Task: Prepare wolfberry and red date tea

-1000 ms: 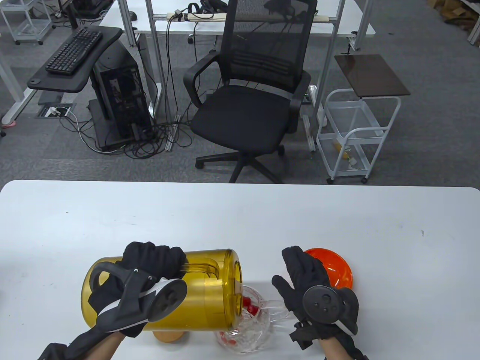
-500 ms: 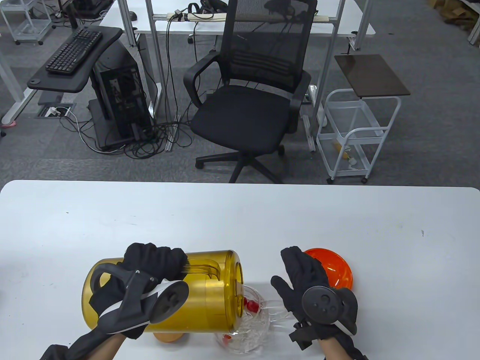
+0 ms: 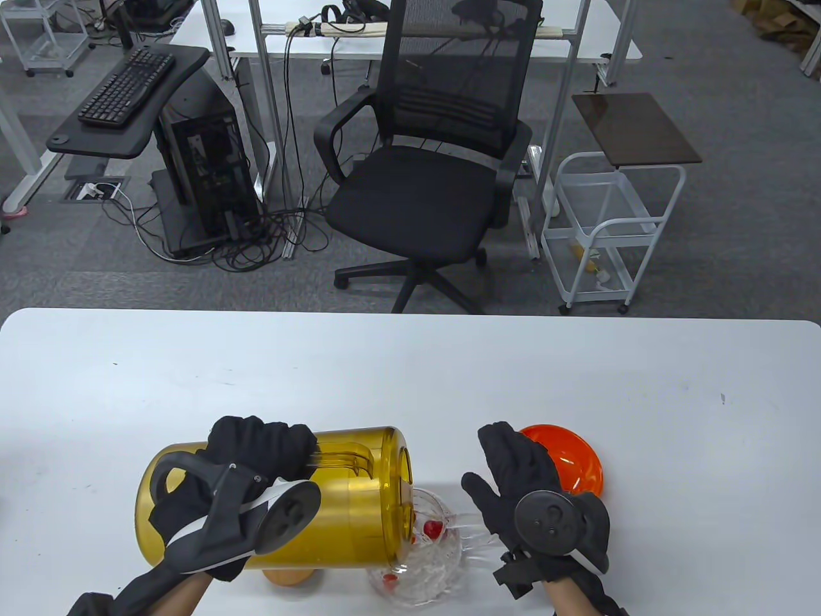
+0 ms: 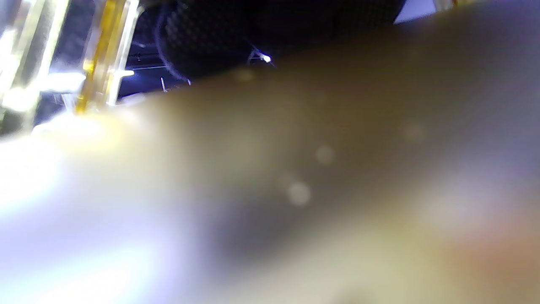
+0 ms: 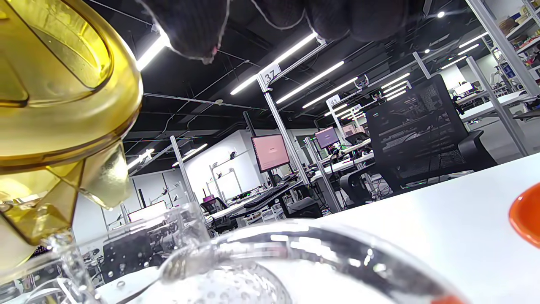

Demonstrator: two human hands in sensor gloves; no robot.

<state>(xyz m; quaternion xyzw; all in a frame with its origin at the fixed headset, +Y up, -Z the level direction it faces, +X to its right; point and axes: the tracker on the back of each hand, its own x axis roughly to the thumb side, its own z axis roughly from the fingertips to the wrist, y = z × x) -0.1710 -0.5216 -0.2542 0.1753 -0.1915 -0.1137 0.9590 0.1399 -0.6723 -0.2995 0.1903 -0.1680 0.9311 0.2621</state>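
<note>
My left hand [image 3: 272, 449] grips the handle of a yellow see-through pitcher [image 3: 359, 507] and holds it tipped on its side. Its spout [image 5: 105, 181] hangs over a clear glass cup [image 3: 436, 561]. Water and a few red dates [image 3: 434, 528] are in the cup. My right hand [image 3: 507, 462] is open with its fingers [image 5: 190, 25] stretched out, just right of the cup's handle [image 3: 478, 532]; I cannot tell whether it touches it. The left wrist view shows only the blurred pitcher wall [image 4: 295, 169] and my glove [image 4: 236, 29].
An orange dish [image 3: 577, 459] lies on the white table [image 3: 410, 372] just behind my right hand and shows at the right wrist view's edge [image 5: 525, 215]. A small orange object [image 3: 288, 575] sits under the pitcher. A black office chair [image 3: 423, 186] stands beyond the table.
The pitcher's base has shifted slightly left and down. The red dates have moved about inside the cup. My right hand has barely moved.
</note>
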